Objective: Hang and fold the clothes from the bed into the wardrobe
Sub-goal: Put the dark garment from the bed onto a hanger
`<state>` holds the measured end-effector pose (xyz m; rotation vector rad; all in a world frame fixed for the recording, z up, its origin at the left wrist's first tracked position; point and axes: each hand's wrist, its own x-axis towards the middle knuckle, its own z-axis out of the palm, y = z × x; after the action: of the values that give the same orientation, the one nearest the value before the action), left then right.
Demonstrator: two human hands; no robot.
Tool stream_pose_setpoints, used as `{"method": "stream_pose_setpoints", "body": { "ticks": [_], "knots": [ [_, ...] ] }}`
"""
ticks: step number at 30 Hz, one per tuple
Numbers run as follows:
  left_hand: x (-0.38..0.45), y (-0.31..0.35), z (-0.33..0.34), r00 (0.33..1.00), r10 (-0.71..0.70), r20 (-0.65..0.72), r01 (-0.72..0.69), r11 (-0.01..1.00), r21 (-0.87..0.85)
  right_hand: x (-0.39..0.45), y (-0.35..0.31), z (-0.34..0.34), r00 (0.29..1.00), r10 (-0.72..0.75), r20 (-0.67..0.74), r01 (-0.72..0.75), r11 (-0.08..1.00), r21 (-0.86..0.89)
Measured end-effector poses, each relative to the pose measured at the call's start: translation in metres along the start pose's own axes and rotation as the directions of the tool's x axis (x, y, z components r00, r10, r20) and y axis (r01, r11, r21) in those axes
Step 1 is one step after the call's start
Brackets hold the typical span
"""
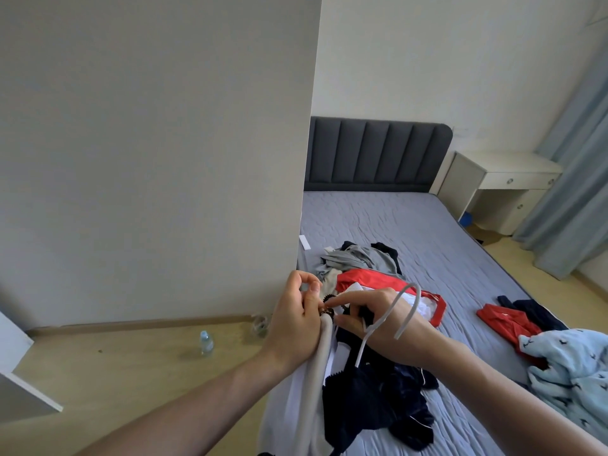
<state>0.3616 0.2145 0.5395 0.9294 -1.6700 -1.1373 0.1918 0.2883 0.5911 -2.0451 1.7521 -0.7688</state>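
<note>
I hold a dark navy and white garment (378, 396) above the near edge of the bed (411, 218). My left hand (296, 320) grips its pale grey edge at the top, near a small metal zipper piece. My right hand (381, 320) pinches the dark fabric beside that zipper, fingertip touching it. A white drawstring (408, 311) loops over my right wrist. A heap of grey, red and dark clothes (362, 264) lies on the bed behind my hands. Red and navy clothes (513, 317) and a light blue patterned garment (572, 373) lie at the right.
A tall white wardrobe side panel (158, 143) fills the left. A water bottle (206, 342) stands on the wooden floor, and a white panel (19, 373) juts in at lower left. A white desk (503, 179) and blue curtains (579, 159) stand at the far right.
</note>
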Motion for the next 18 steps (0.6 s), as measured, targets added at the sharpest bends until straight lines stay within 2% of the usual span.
{"method": "stream_pose_setpoints", "body": {
  "ticks": [9, 18],
  "knots": [
    [0.0007, 0.0006, 0.0028, 0.998, 0.033, -0.047, -0.036, 0.998, -0.046, 0.0034, -0.0033, -0.0049, 0.999, 0.0, -0.032, -0.001, 1.0, -0.028],
    [-0.0018, 0.0027, 0.0045, 0.986, 0.055, -0.157, -0.089, 0.971, -0.224, 0.0033, 0.0019, 0.0006, 1.0, -0.011, 0.007, 0.011, 0.995, -0.1]
  ]
}}
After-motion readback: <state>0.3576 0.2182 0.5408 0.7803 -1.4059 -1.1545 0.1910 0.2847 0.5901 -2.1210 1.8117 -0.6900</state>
